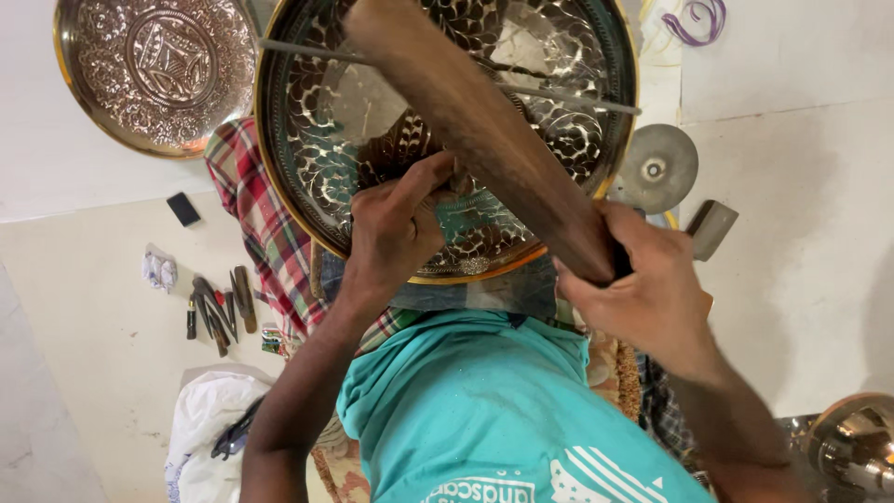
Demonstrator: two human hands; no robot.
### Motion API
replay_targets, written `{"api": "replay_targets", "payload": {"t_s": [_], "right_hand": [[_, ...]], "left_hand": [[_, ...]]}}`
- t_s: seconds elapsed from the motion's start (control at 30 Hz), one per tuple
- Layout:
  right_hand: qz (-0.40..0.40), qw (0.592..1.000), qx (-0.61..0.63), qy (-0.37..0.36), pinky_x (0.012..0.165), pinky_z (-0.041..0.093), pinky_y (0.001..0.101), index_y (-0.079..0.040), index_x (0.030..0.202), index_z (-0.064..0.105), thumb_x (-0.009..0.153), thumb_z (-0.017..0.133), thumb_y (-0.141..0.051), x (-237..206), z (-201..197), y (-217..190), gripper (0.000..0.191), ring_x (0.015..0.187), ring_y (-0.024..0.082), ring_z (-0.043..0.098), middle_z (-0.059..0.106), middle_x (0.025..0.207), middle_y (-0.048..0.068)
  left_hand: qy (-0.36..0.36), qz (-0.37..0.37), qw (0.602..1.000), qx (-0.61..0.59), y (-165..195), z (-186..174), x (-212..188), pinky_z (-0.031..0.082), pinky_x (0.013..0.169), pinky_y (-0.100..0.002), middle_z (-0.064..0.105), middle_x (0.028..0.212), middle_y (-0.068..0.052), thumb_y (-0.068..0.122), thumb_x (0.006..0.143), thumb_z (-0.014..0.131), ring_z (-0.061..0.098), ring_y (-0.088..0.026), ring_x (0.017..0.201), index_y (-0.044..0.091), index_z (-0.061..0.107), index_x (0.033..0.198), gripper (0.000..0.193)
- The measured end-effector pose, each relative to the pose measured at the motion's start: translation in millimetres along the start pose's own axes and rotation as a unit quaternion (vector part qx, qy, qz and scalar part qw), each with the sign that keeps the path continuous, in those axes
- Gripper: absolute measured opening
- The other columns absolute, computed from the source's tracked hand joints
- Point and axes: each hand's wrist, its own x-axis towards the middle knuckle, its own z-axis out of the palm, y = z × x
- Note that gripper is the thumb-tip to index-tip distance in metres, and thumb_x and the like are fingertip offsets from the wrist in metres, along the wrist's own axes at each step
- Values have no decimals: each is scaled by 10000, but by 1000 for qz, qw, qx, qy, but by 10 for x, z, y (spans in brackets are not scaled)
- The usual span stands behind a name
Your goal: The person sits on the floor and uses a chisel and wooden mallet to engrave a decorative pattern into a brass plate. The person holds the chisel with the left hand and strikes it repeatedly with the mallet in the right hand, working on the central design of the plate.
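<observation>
The person's left hand (396, 228) rests on the face of a large engraved metal plate (372, 112), its fingers curled shut and pinching a small chisel-like tool (458, 177) whose tip meets the plate near its lower middle. The right hand (652, 284) is closed in a firm grip around the lower end of a long brown wooden mallet (484, 130), which slants up and to the left across the plate, above the pinched tool. The plate, silvery with a leaf-like pattern and a golden rim, sits on the person's lap over a red checked cloth (256, 210), and a thin metal rod (568, 98) lies across its upper part. The person wears a teal shirt (484, 410).

On the pale floor (84, 279), near its upper left corner, lies a second, smaller engraved plate (154, 70), just beside the big one. Left of the cloth sit a small black block (183, 209), a crumpled scrap (160, 270) and a cluster of dark hand tools (216, 307). A white bag (205, 428) lies at the lower edge. To the right of the plate rest a round metal disc (656, 168) and a grey block (712, 228); a shiny metal vessel (857, 447) shows at the lower right corner.
</observation>
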Motion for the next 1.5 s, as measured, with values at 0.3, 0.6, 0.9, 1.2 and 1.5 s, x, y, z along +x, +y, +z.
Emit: {"api": "replay_targets", "payload": {"t_s": [0.3,0.6,0.9,1.2,1.5], "right_hand": [[-10,960,-222,-169,500,477,355,-13,1014,597,736,771,-109,497,-474,-294,342,502,197,596,634,697,67],[-11,986,-96,-137,466,434,436,-59,988,546,728,740,-151,556,-414,-245,337,528,261,587,589,620,122],[-20,950,-263,-168,454,411,449,-21,984,528,696,766,-136,580,-413,-129,391,462,262,543,565,653,93],[-12,993,-42,-112,521,440,414,-34,995,523,769,692,-174,598,-413,-197,316,561,251,550,547,604,125],[-7,987,-117,-111,500,482,398,-38,1116,570,680,721,-140,504,-376,32,472,522,269,668,638,653,110]], "left_hand": [[3,-4,999,33,-58,30,-35,661,829,-303,777,1061,-110,-137,942,503,808,-207,979,67,633,1266,404],[5,14,999,50,-73,24,-44,647,809,-330,774,1020,-135,-133,885,546,795,-234,944,46,640,1251,418],[-2,13,999,49,-130,52,-55,662,781,-298,775,1063,-164,-127,899,525,803,-231,944,23,640,1283,428],[-1,21,998,55,-59,13,-7,653,760,-331,774,1048,-145,-142,868,516,803,-238,904,61,658,1292,491],[-11,30,998,59,-117,9,-30,647,745,-340,776,1019,-133,-138,791,536,796,-237,895,76,664,1306,573]]}}
